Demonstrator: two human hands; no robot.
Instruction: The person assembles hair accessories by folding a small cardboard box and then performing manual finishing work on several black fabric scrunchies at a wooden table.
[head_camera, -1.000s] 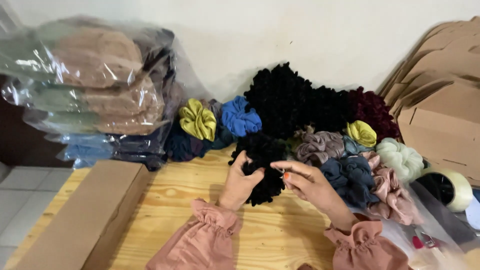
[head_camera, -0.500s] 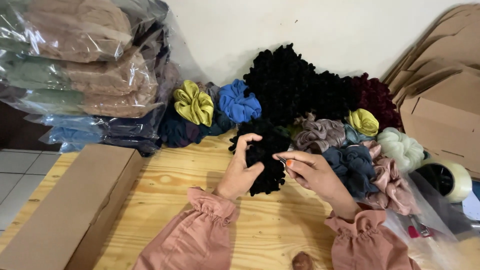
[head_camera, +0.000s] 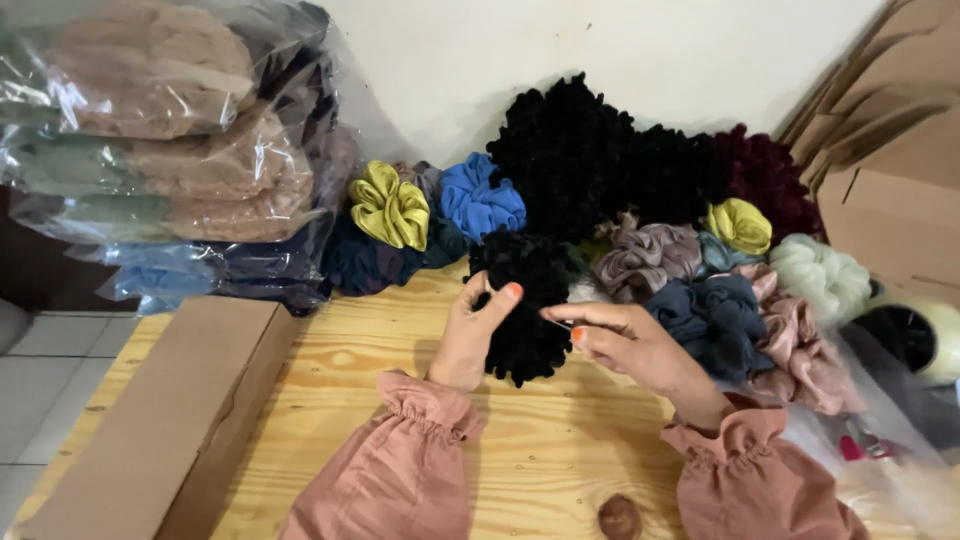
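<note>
Left hand (head_camera: 478, 335) grasping a fluffy black fabric scrunchie (head_camera: 522, 305) near the wooden table's (head_camera: 330, 400) far edge; right hand (head_camera: 625, 345) pinches its right side, long axis upright

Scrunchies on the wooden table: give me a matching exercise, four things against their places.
1. black scrunchie
2. yellow-green scrunchie
3. cardboard box
4. tape roll

a. far right edge
b. beside the blue scrunchie, at the pile's left
c. between the left hand and right hand
d. left side of the table

Pairs: 1-c, 2-b, 3-d, 4-a
</note>
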